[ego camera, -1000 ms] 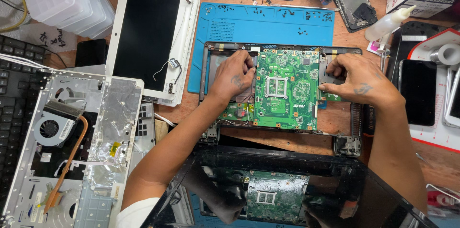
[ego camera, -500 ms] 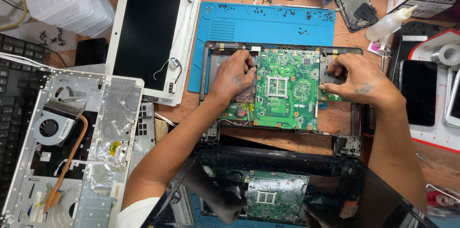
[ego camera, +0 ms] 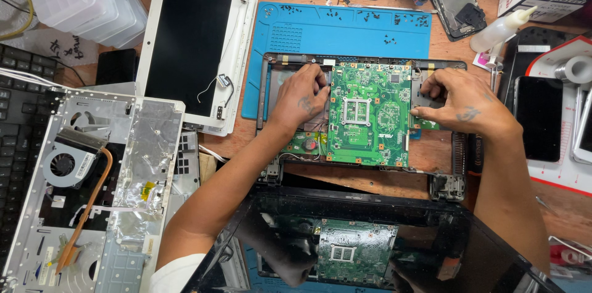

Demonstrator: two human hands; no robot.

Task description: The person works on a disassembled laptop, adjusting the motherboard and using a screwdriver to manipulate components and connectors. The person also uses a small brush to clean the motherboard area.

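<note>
Our left hand (ego camera: 303,97) has its fingertips curled down on the nine o'clock edge of the green motherboard (ego camera: 369,114), pinching that edge lightly, while our right hand (ego camera: 459,103) presses its bent fingertips against the three o'clock edge, so both hands grasp the board from opposite sides. The board sits inside the open black laptop base frame (ego camera: 266,93), which lies half on the blue repair mat (ego camera: 345,28) and half on the wooden bench. At six o'clock from the board the laptop's dark glossy screen (ego camera: 431,231) lies flat and mirrors the board and our hands. At nine o'clock is a white lid with a black display panel (ego camera: 191,40), and farther toward eight o'clock a silver palmrest shell (ego camera: 142,163) carrying a cooling fan (ego camera: 61,165) and a copper heat pipe (ego camera: 92,200). At two o'clock stands a small white squeeze bottle (ego camera: 499,31). To handle the board well, we judge it best to grip only the bare edges, keep it level, move both sides evenly, and watch the thin wires at the lower left corner so nothing snags.
</note>
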